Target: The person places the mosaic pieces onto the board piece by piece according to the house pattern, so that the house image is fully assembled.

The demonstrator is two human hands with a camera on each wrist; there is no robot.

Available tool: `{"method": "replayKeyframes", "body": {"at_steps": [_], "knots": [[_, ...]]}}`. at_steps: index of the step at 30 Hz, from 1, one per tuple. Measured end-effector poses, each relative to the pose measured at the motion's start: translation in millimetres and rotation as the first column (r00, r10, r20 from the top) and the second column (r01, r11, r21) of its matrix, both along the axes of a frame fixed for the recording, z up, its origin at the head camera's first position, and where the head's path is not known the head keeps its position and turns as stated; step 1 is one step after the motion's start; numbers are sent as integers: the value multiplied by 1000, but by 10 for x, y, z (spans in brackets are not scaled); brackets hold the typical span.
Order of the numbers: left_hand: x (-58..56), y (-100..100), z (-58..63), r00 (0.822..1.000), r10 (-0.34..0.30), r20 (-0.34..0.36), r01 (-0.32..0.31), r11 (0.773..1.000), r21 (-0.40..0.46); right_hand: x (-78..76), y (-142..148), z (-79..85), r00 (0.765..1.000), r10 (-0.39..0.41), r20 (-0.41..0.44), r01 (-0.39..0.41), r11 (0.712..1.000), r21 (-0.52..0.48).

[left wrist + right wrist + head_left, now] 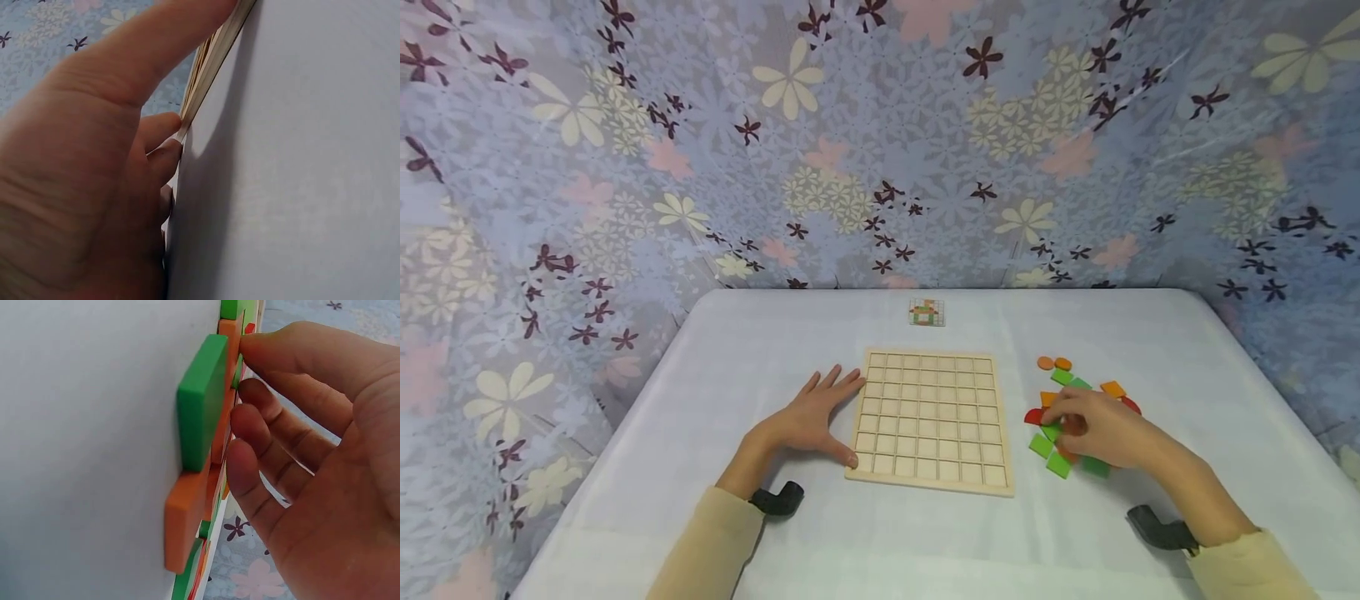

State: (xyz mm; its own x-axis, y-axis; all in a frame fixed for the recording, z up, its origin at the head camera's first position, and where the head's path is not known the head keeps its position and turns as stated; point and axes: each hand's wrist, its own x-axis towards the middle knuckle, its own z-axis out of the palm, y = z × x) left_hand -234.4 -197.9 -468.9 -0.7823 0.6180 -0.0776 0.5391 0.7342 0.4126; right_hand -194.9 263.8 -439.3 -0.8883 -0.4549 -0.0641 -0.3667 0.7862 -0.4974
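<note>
A square wooden grid board (931, 489) lies on the table. My left hand (805, 421) rests at its left side with fingers spread; the thumb touches the near left corner and the index fingertip the edge farther up. To the right of the board, my right hand (1105, 429) reaches down over a loose group of flat coloured pieces. Its fingers are loosely bent, with thumb and index on either side of a green piece (1051, 432). In the right wrist view, fingertips touch or nearly touch the pieces, beside a thick green piece (194, 412) and an orange one (181, 528).
A small card with a coloured grid picture (927, 312) lies beyond the board. Around the right hand are a red piece (1033, 416), orange rounds (1046, 363) and several green squares (1058, 465). Flowered cloth (880, 150) hangs behind the white table (760, 333).
</note>
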Motion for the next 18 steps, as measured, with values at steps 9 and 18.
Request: {"method": "replayKeyframes", "body": {"at_steps": [9,18], "knots": [[-4,25,8,1000,5,1,-5,1000,6,26,-20,49,1000,1,-8,-1,999,48],[10,43,8,1000,10,-7,-10,1000,5,46,-48,43,1000,-4,4,3,999,35]]}}
